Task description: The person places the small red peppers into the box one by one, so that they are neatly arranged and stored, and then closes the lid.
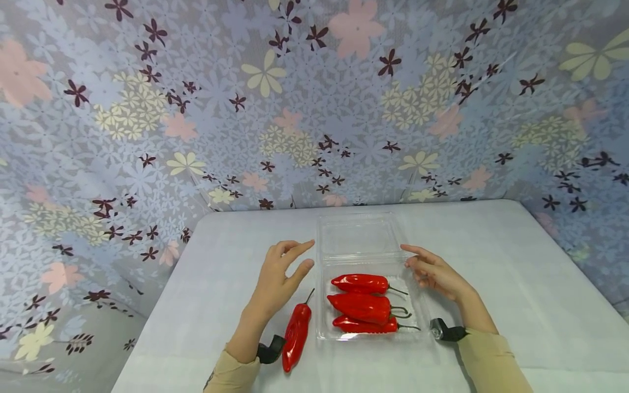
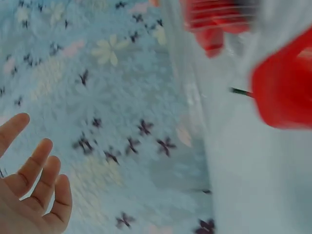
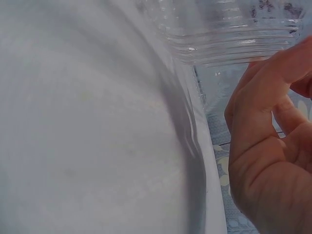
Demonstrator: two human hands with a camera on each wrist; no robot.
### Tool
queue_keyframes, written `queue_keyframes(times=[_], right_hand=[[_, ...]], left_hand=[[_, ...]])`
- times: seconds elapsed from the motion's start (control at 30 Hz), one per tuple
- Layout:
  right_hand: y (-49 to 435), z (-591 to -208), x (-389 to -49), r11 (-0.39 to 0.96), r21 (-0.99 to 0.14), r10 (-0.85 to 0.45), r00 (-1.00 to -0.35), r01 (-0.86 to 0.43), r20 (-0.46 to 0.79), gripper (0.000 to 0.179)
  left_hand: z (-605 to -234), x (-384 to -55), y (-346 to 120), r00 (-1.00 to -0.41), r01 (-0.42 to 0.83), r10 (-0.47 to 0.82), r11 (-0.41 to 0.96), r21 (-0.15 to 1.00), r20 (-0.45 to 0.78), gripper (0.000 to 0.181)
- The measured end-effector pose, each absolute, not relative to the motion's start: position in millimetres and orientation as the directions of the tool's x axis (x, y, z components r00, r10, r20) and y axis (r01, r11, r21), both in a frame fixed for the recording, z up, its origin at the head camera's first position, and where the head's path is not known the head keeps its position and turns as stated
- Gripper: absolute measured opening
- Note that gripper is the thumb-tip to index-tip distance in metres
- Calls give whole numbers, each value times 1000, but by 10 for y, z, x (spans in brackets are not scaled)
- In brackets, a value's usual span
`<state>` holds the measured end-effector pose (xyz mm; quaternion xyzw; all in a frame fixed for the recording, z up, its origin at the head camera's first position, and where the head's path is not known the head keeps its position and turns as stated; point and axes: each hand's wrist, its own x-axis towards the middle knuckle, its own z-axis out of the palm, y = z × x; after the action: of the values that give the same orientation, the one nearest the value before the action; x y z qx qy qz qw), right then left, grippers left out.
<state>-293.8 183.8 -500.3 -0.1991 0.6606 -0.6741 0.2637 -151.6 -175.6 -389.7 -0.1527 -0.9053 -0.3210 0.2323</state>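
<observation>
Two hands, left hand (image 1: 277, 275) and right hand (image 1: 442, 275), relaxed, gripping nothing visible, flank the clear box (image 1: 373, 267) holding three red peppers (image 1: 361, 308). Box presumably light, flexible, slick; best held by lid (image 1: 358, 234) edges.

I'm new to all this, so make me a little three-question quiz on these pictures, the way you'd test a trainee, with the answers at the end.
1. How many red peppers lie inside the clear container?

2. Seen in the head view, where is the loose pepper?
a) To the right of the container
b) To the left of the container
c) Beyond the container's far edge

3. True or false: the container's lid is closed.

Key:
1. Three.
2. b
3. False: the lid is open, folded back on the far side, leaving the peppers uncovered.
</observation>
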Motion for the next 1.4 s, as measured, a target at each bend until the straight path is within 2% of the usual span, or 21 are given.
queue_keyframes(times=[0.17, 0.4, 0.57, 0.8, 0.97, 1.27, 1.4], right_hand=[[1835, -5011, -2951, 12, -996, -618, -782, 85, -74, 52], [1836, -5006, -2944, 6, -996, -616, -784, 85, -71, 52], [1838, -4983, -2957, -20, -996, -612, -789, 87, -57, 52], [1823, -4997, -2939, -8, -996, -616, -785, 90, -66, 52], [1817, -5001, -2931, -4, -995, -611, -788, 95, -73, 52], [1820, -5013, -2938, 9, -996, -606, -792, 89, -76, 52], [1816, -5019, -2937, 12, -996, -609, -789, 86, -76, 52]], left_hand=[[-4136, -1346, -1902, -896, 306, 25, 758, 576, 443, 41], [-4549, -1141, -1928, -972, 153, 25, 821, 550, 234, 58], [-4667, -1059, -1938, -986, 110, 30, 851, 514, 162, 65], [-4750, -960, -1930, -999, 13, 26, 869, 494, -19, 66], [-4763, -936, -1911, -998, 13, 39, 874, 486, -45, 65], [-4741, -922, -1926, -997, -26, 20, 843, 537, -80, 63], [-4676, -918, -2013, -991, -18, 64, 797, 604, -114, 62]])
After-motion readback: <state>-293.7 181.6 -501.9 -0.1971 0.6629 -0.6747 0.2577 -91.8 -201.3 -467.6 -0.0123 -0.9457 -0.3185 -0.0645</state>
